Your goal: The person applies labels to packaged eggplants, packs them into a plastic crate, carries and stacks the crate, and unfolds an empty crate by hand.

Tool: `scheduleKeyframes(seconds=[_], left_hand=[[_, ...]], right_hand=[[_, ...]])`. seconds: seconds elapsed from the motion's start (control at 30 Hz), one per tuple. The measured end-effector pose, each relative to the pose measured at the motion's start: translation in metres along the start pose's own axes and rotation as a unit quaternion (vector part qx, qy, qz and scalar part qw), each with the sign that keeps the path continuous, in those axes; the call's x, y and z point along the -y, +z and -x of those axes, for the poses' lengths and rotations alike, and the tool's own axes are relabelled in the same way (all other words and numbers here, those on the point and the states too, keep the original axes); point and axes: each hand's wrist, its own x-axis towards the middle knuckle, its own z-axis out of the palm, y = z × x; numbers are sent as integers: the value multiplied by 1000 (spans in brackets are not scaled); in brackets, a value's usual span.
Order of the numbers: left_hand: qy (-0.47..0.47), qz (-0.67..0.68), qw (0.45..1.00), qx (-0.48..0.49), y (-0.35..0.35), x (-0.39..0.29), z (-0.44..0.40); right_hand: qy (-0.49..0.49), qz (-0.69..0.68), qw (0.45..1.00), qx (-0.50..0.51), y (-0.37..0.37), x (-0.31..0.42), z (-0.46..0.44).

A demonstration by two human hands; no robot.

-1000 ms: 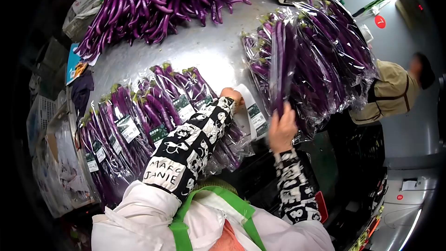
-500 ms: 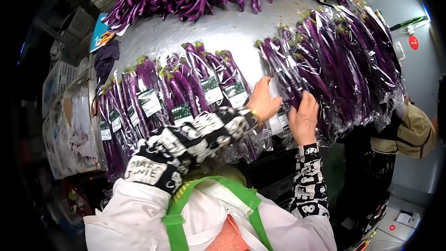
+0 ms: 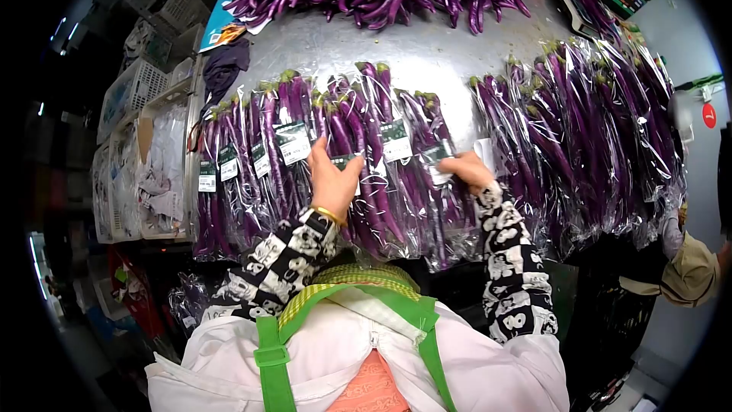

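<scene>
The left hand (image 3: 334,185) holds nothing, its fingers spread over bagged eggplants (image 3: 347,122). To its right, the right hand (image 3: 470,171) meets a label (image 3: 436,160) on another bag (image 3: 436,123); I can't tell if it pinches. Sticking labels, it seems; that needs a gentle, flat press.

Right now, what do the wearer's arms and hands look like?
Left hand and right hand: both ungloved. Forearms: black-and-white patchwork-print sleeves. Left wrist: yellow-gold band. Upper arms: loose, plain pale garment.
</scene>
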Motion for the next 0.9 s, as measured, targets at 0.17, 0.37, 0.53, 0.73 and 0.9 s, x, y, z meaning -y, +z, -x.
scheduleKeyframes(seconds=[0.17,0.37,0.53,0.73,0.9], left_hand=[[-168,396,871,236,-22,-4,24],[-197,487,781,337,-7,-20,21],[-180,576,776,182,-30,-15,14],[-176,630,726,212,-68,18,26],[-176,584,757,234,-78,41,27]], right_hand=[[-58,14,998,-28,-22,34,56],[-209,47,976,43,19,87,112],[-243,-18,966,84,72,85,80],[-181,268,944,-72,119,72,-13],[-246,251,925,-144,141,75,-4]])
